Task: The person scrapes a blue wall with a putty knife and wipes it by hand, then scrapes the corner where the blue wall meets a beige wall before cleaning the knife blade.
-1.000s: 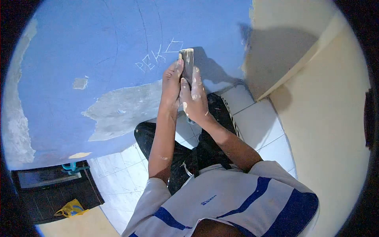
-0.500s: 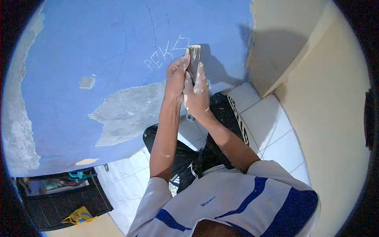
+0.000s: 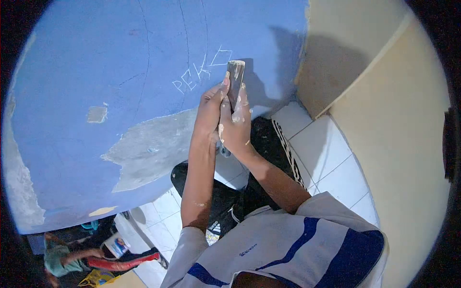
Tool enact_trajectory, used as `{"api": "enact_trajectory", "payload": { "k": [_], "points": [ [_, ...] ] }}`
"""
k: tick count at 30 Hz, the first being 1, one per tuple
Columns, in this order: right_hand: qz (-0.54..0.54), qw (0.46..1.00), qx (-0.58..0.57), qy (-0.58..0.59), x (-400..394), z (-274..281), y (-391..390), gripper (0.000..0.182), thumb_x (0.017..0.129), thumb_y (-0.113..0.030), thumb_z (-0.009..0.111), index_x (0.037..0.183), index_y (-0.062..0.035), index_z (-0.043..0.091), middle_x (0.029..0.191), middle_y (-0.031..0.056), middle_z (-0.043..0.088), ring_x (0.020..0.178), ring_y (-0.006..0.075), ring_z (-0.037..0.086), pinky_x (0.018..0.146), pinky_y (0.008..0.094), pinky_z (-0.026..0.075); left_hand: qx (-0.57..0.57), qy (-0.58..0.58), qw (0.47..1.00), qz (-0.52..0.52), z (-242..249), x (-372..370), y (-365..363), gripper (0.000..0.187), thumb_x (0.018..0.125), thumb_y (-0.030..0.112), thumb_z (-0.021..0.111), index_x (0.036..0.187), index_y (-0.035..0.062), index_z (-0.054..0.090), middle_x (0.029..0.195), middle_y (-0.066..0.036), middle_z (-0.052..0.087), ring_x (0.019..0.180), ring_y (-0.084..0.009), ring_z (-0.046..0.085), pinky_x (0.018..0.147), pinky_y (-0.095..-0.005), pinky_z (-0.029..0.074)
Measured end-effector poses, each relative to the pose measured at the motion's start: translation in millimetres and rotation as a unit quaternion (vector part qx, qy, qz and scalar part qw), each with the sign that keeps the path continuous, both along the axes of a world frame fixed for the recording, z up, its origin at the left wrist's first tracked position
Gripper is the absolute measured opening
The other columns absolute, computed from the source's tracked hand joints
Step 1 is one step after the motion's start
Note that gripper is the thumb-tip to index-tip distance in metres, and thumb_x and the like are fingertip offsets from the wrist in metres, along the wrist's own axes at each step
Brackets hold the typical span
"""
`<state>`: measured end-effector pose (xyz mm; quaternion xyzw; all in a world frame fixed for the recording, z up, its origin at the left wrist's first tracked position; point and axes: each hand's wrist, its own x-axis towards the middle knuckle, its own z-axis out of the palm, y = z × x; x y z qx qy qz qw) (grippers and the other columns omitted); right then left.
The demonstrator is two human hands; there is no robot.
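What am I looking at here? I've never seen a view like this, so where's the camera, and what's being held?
There's no machine here, just a person's bare left hand and right hand. A camera worn on the head looks forward and down past the striped shirt. Together the hands hold a flat-bladed tool, probably a scraper, with pale residue at its tip. I can't tell whether it touches the blue wall. That wall has scratched letters and a large grey patch. White tiles cover the floor. At the lower left, another person shows.
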<state>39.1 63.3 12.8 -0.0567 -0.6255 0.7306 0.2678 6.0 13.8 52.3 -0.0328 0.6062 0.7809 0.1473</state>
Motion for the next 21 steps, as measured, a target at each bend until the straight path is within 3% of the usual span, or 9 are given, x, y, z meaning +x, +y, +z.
{"api": "enact_trajectory", "payload": {
  "k": [9,13,17,21],
  "points": [
    [0.02,0.998,-0.05,0.021,-4.8,5.3,-1.0,0.047,0.09,-0.009,0.048,0.129,0.0149,0.035,0.107,0.0308,0.058,0.098,0.0398,0.06,0.085,0.0425,0.045,-0.006,0.005,1.0,-0.01,7.7,-3.8,-1.7,0.029,0.095,0.026,0.056,0.09,0.0001,0.067,0.075,0.0,0.061,0.062,-0.0057,0.051,0.056,-0.0219,0.041],
    [0.025,0.999,0.018,-0.018,-7.7,8.4,10.1,0.047,0.091,-0.011,0.047,0.129,0.0136,0.035,0.117,0.0321,0.051,0.106,0.0398,0.055,0.089,0.0443,0.042,0.003,0.023,1.0,-0.004,8.7,-4.0,3.5,0.03,0.095,0.026,0.056,0.089,-0.0011,0.066,0.076,-0.001,0.062,0.063,-0.0055,0.052,0.056,-0.0218,0.042],
    [0.032,0.991,0.128,0.03,-10.2,-1.2,23.3,0.045,0.091,-0.013,0.046,0.129,0.0098,0.038,0.118,0.0314,0.05,0.106,0.0401,0.054,0.089,0.0452,0.042,0.006,0.036,0.999,0.004,6.5,-5.7,11.1,0.031,0.096,0.027,0.055,0.091,-0.001,0.067,0.076,0.0,0.062,0.063,-0.0054,0.051,0.056,-0.022,0.042],
    [0.044,0.996,0.071,0.028,-9.1,4.7,28.0,0.042,0.089,-0.01,0.045,0.127,0.0066,0.041,0.113,0.0283,0.054,0.1,0.0389,0.056,0.087,0.0441,0.043,0.027,0.033,0.999,0.009,6.2,-1.8,13.9,0.03,0.096,0.027,0.054,0.09,-0.0003,0.066,0.076,0.0,0.061,0.063,-0.0051,0.051,0.056,-0.0223,0.043]
  ]
}}
